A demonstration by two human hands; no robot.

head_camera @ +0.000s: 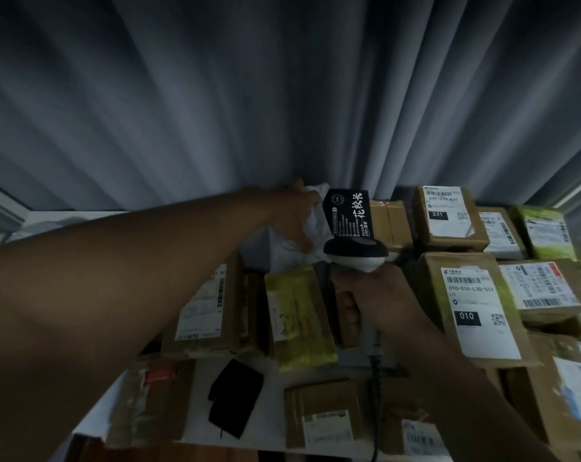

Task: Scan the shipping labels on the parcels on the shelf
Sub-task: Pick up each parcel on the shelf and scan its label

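My left hand (292,218) reaches far back and grips a white soft parcel (310,238) that bears a black printed panel (349,215). My right hand (369,295) holds a handheld barcode scanner (355,256) by its grip; its black-and-white head sits just below the white parcel and points toward it. Many brown cardboard parcels with white shipping labels lie on the white shelf (275,408), among them one marked 010 (475,308) to the right of the scanner and one marked 231 (449,216) behind it.
A yellow-green bag parcel (299,315) lies left of the scanner, another (549,231) at the far right. A black flat item (235,398) rests on the shelf front. The scanner's coiled cable (377,378) hangs down. Grey curtains (249,95) close off the back.
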